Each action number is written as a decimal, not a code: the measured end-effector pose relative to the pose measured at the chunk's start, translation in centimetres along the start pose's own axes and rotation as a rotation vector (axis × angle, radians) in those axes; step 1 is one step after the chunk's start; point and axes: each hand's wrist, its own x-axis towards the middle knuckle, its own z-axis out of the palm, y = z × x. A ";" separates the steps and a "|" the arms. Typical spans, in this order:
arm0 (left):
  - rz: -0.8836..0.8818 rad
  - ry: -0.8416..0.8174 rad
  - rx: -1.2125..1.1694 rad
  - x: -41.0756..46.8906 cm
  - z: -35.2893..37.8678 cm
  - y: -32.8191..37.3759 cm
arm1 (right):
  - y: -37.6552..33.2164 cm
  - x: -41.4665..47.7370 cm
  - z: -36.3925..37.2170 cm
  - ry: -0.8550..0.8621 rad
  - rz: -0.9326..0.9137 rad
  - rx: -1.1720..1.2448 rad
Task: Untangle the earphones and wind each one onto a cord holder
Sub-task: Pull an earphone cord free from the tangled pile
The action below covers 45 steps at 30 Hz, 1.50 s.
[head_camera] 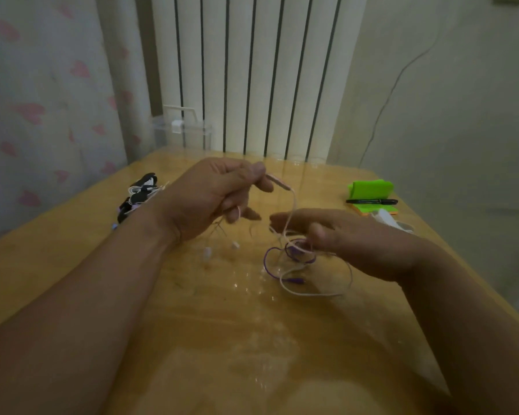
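The left hand [216, 199] has curled fingers and pinches a pink plug [277, 181] with its thumb. A pink cord [292, 205] hangs from the plug down to the right hand [342, 235]. That hand seems to hold a tangle of cords [297, 250] under its thumb, but the view is blurry. A purple cord [265, 259] loops below it onto the table [192, 310]. Another pile of earphones [138, 193] lies beside the left wrist.

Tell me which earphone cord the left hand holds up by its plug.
The pale pink cord: the left hand pinches its plug. The purple cord loops under the right hand; the black bundle lies apart.
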 end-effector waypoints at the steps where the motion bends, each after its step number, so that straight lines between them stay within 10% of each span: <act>1: -0.002 -0.027 0.033 -0.1 0.2 0.3 | 0.0 0.0 -0.1 0.024 -0.037 0.011; 10: -0.031 -0.080 0.366 -0.2 1.7 0.2 | -1.5 1.5 2.6 0.480 -0.128 -0.101; 17: -0.051 -0.015 0.379 0.0 0.2 -0.5 | -0.3 1.6 0.7 0.661 -0.084 0.485; 21: -0.066 -0.134 -0.167 0.2 -0.9 -1.0 | 0.3 2.0 0.1 0.661 -0.028 0.644; 25: -0.082 -0.092 -0.533 -0.2 -2.4 -0.4 | 1.8 1.1 -0.9 0.662 0.139 0.272; 29: -0.076 -0.105 -0.280 0.0 -1.9 -0.5 | 1.1 0.8 -0.2 0.451 0.197 -0.251; 38: -0.101 -0.191 0.307 -0.1 1.7 -0.3 | -2.1 1.7 3.9 0.309 0.031 0.172; 45: -0.183 -0.116 0.273 0.0 1.0 -0.9 | 0.4 1.4 0.1 0.682 -0.006 0.190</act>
